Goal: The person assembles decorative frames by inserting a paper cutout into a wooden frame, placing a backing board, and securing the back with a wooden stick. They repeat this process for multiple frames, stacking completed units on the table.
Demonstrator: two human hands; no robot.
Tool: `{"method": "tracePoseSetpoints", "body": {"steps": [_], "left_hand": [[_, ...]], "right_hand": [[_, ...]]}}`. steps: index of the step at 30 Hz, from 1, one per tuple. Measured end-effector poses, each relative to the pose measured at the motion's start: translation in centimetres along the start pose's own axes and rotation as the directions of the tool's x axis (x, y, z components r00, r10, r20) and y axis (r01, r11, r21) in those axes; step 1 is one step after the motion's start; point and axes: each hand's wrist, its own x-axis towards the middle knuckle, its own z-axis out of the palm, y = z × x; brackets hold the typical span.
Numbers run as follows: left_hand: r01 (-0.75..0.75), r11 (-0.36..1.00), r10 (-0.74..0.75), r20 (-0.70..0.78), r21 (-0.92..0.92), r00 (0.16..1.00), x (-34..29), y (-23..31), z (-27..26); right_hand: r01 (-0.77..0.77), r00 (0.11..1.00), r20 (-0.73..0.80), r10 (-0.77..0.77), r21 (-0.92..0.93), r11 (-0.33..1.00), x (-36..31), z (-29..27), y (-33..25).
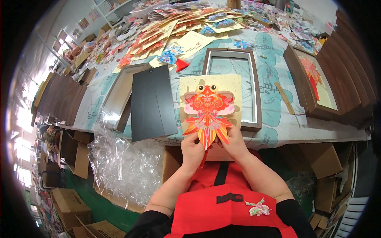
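A red and orange paper-cut goldfish (209,104) with bulging eyes and layered fins lies on a speckled cream card (234,83). My left hand (192,150) is closed on the lower left side of this goldfish card, its thumb by the tail fins. On the lower right side my right hand (235,146) is closed on it too. Part of a red tassel (203,158) hangs between the hands. Beyond the card lies a brown picture frame (256,91) with a white inner edge, partly covered by it. A black backing board (152,103) rests left of the card.
Another open frame (123,91) lies partly under the board. Stacked dark frames (345,79) stand at right, with a framed goldfish (311,73). Cream cards (194,41) and blue paper fish (170,55) pile up behind. Clear plastic wrap (123,166) hangs below the table edge; cartons (71,206) stand lower left.
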Motion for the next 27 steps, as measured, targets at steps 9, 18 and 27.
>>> {"method": "tracePoseSetpoints", "body": {"steps": [9,18,27], "left_hand": [[0.084,0.989,-0.099,-0.124,-0.121,0.987,-0.6,0.4,0.3],[-0.134,0.991,0.135,-0.011,0.027,0.991,-0.6,-0.8,0.4],[0.010,1.000,-0.011,0.079,0.023,0.997,-1.1,-0.8,0.4]], "right_hand": [[-0.006,0.998,0.056,0.010,-0.059,0.998,0.1,-0.3,0.0],[-0.028,0.999,-0.031,0.031,0.085,0.996,-0.1,0.4,0.7],[-0.018,1.000,0.008,0.018,0.064,0.998,0.0,0.2,-0.5]]}}
